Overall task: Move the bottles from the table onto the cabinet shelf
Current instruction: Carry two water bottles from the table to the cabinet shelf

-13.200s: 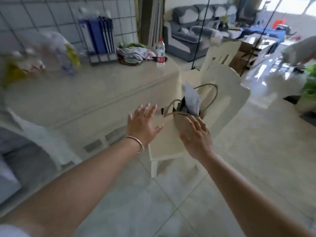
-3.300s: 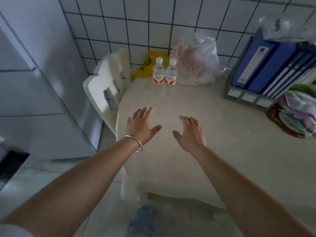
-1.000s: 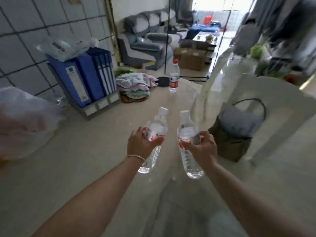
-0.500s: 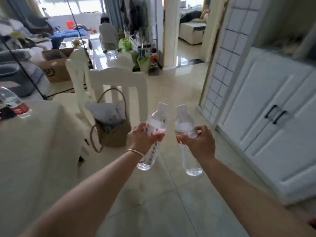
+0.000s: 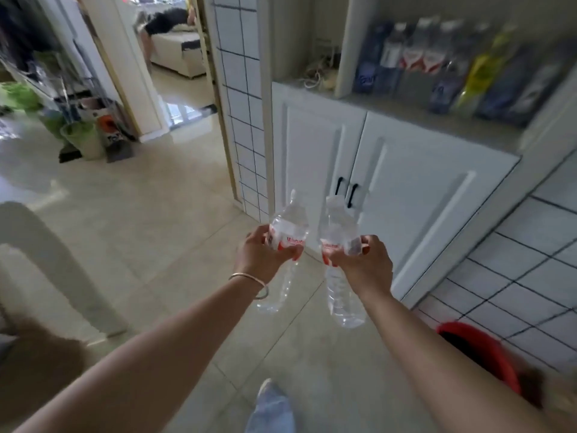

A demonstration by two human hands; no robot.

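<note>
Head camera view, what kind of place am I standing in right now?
Most likely a home, in a kitchen or dining corner. A white cabinet has an open shelf stocked with bottles, white tiles cover the wall, and a doorway opens onto a room with a sofa.

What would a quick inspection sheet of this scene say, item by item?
Surface: cabinet shelf above shut white doors, already crowded.
Job's things: two clear water bottles, left bottle and right bottle, both carried, not yet shelved.
Clutter: blurred row of bottles on shelf; tangled cord at its left end.
Hands: left hand grips the left bottle; right hand grips the right bottle.
Cables: only that cord.
Surroundings: tiled floor, red bucket at lower right, open doorway.
</note>
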